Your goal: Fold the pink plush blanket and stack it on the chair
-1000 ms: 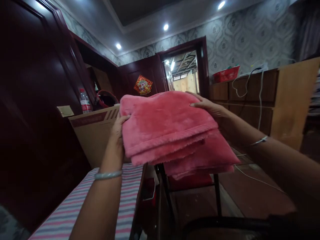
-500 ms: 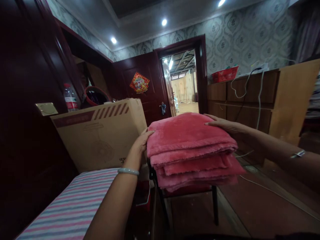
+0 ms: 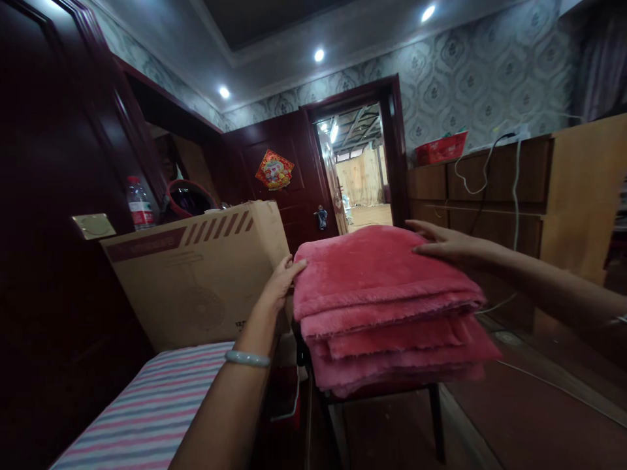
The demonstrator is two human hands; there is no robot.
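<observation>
A thick pink fleece blanket, folded into several layers, rests on a dark-legged chair. Its layers jut out unevenly at the front right. My left hand grips the blanket's left edge, thumb on the upper layer and the other fingers partly hidden behind its side. At the far right corner, my right hand has its fingers stretched and spread against the top of the blanket.
To the left, a large cardboard box stands by a striped sheet, with a plastic bottle behind it. A wooden cabinet lines the right, bearing a red basket. White cable crosses the floor. Straight ahead is an open doorway.
The blanket and chair now appear slightly lower and farther right as the view shifts. My right hand's fingers have spread wider; my left hand stays at the blanket's left edge.
</observation>
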